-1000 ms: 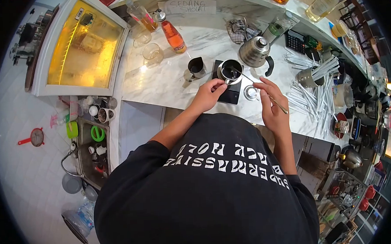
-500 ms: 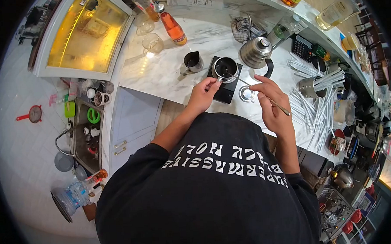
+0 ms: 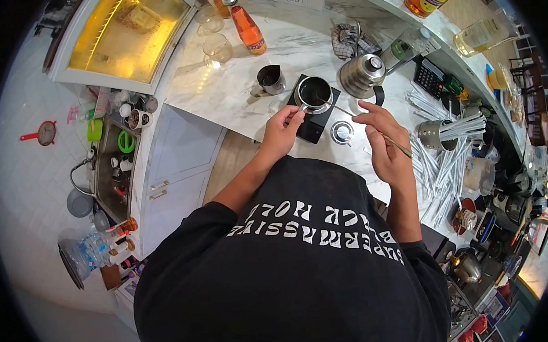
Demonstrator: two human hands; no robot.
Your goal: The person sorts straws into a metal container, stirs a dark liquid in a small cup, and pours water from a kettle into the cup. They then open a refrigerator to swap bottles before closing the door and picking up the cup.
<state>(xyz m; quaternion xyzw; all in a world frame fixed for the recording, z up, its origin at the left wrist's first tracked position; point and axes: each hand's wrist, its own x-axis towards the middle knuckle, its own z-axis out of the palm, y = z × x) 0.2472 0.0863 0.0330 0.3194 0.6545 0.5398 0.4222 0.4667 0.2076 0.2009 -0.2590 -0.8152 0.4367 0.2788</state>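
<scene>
A round metal-rimmed pot (image 3: pixel 302 84) with dark contents stands on a black scale (image 3: pixel 309 130). My left hand (image 3: pixel 281 129) pinches the near side of the pot, at what looks like its handle. My right hand (image 3: pixel 387 143) grips a long-handled spoon (image 3: pixel 401 148); the spoon's far end reaches down into the dark contents, so its bowl is hidden. To the left of the scale is a small metal pitcher (image 3: pixel 272 79), dark inside. A gooseneck kettle (image 3: pixel 363 75) stands to the right, and a small round metal piece (image 3: pixel 342 132) lies between the scale and my right hand.
Many white paper-wrapped straws (image 3: pixel 436 176) lie at the right around a metal canister (image 3: pixel 430 135). Behind are a red-orange bottle (image 3: pixel 248 31), a glass (image 3: pixel 217 49), a checked cloth (image 3: pixel 349 42) and a calculator (image 3: pixel 429 77). A sink (image 3: pixel 108 189) is at the left.
The view has shifted slightly. The spoon remains in the pot and has moved a little within it, along with my right hand. My left hand keeps its hold on the pot.
</scene>
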